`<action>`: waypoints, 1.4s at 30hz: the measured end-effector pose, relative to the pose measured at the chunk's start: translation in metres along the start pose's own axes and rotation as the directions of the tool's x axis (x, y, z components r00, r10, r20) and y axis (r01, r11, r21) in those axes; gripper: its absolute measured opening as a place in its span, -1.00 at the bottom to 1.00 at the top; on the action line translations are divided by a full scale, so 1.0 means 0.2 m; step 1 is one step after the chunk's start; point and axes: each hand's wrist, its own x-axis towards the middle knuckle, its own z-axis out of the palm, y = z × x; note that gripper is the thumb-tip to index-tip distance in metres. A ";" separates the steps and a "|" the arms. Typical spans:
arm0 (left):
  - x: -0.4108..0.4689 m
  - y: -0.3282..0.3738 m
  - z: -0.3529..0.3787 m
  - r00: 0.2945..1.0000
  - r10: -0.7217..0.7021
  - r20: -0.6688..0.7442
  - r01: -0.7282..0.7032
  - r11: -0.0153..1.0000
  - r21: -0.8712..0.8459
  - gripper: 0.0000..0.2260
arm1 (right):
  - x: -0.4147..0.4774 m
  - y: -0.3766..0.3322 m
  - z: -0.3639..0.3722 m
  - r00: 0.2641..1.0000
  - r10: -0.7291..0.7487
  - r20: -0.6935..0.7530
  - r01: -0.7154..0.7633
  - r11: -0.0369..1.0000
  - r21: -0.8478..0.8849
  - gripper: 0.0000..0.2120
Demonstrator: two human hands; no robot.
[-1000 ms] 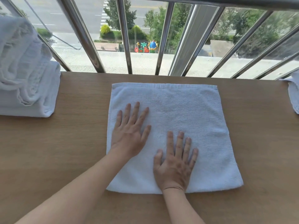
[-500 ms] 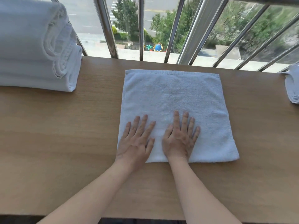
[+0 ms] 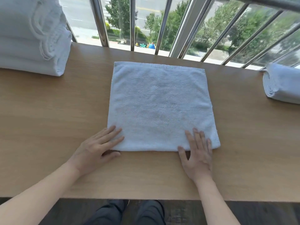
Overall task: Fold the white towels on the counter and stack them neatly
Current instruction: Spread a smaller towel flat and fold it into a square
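A white towel (image 3: 159, 106) lies flat and square in the middle of the wooden counter (image 3: 48, 120). My left hand (image 3: 97, 148) rests at its near left corner, fingers straight on the cloth and thumb on the wood under the edge. My right hand (image 3: 197, 153) lies at the near right corner, fingers flat on the towel, thumb beside the edge. A stack of folded white towels (image 3: 32, 39) stands at the far left. Another folded white towel (image 3: 282, 85) sits at the right edge.
Metal railing bars (image 3: 162, 25) run along the counter's far edge, with a street and trees below. The counter's near edge (image 3: 146, 199) crosses the bottom of the view, with my legs below it.
Both hands have slid from the towel's middle back to its near edge and spread apart to the two near corners. The camera view has tilted down.
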 end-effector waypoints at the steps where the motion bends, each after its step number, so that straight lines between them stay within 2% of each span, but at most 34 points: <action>1: -0.02 -0.01 0.00 0.999 -0.002 -0.033 0.002 1.000 -0.016 -0.60 | -0.01 0.05 -0.02 1.000 -0.002 0.005 0.002 1.000 0.000 -0.36; 4: -0.04 -0.02 -0.02 0.989 -0.010 -0.146 0.004 0.999 -0.044 -0.71 | -0.04 0.17 -0.08 0.999 -0.022 0.024 0.022 0.999 0.025 -0.38; 6: -0.03 -0.02 -0.03 0.986 0.015 -0.167 -0.020 0.999 -0.028 -0.73 | -0.05 0.23 -0.10 0.999 -0.038 0.013 0.038 0.999 0.031 -0.45; 9: -0.01 -0.01 -0.04 0.984 0.037 -0.174 -0.038 0.999 0.000 -0.75 | -0.04 0.28 -0.11 0.998 -0.003 -0.066 0.007 0.997 0.072 -0.52; 11: 0.01 0.01 -0.05 0.979 -0.009 -0.202 0.006 1.000 -0.017 -0.74 | -0.02 0.28 -0.10 0.990 0.001 -0.138 0.009 0.997 0.079 -0.57; 14: 0.05 0.04 -0.05 0.956 -0.172 -0.237 0.160 0.985 -0.069 -0.73 | 0.04 0.28 -0.10 0.978 0.037 -0.203 -0.019 0.996 0.090 -0.73; 17: 0.11 0.06 -0.06 0.856 -0.481 -0.192 0.430 0.867 -0.253 -0.88 | 0.13 0.26 -0.15 0.964 0.127 -0.235 -0.093 0.984 0.153 -0.86; 20: 0.21 0.08 -0.08 0.747 -0.639 -0.181 0.519 0.732 -0.443 -0.77 | 0.24 0.25 -0.24 0.951 0.223 -0.213 -0.164 0.951 0.263 -0.86; 24: 0.37 0.05 -0.12 0.684 -0.673 -0.281 0.472 0.702 -0.534 -0.84 | 0.43 0.25 -0.37 0.948 0.274 -0.162 -0.197 0.906 0.376 -0.72; 27: 0.51 0.00 -0.15 0.637 -0.711 -0.297 0.454 0.658 -0.600 -0.88 | 0.61 0.25 -0.47 0.914 0.394 -0.097 -0.273 0.776 0.569 -0.62; 29: 0.62 -0.03 -0.18 0.615 -0.725 -0.310 0.452 0.646 -0.615 -0.96 | 0.74 0.23 -0.52 0.906 0.416 -0.078 -0.273 0.715 0.643 -0.57; 31: 0.73 -0.07 -0.21 0.592 -0.732 -0.336 0.443 0.644 -0.623 -0.89 | 0.88 0.22 -0.54 0.907 0.416 -0.066 -0.263 0.683 0.681 -0.56; 33: 0.85 -0.14 -0.24 0.566 -0.741 -0.361 0.439 0.641 -0.630 -0.87 | 1.03 0.21 -0.55 0.910 0.410 -0.067 -0.260 0.686 0.680 -0.56; 36: 1.03 -0.26 -0.24 0.518 -0.778 -0.354 0.482 0.608 -0.631 -0.99 | 1.28 0.20 -0.55 0.924 0.382 -0.032 -0.275 0.716 0.642 -0.56; 40: 1.18 -0.40 -0.21 0.470 -0.821 -0.326 0.573 0.564 -0.594 -0.98 | 1.59 0.18 -0.50 0.938 0.345 0.043 -0.300 0.740 0.602 -0.55; 42: 1.21 -0.44 -0.18 0.466 -0.823 -0.325 0.602 0.564 -0.565 -0.90 | 1.69 0.16 -0.47 0.945 0.323 0.055 -0.296 0.768 0.568 -0.51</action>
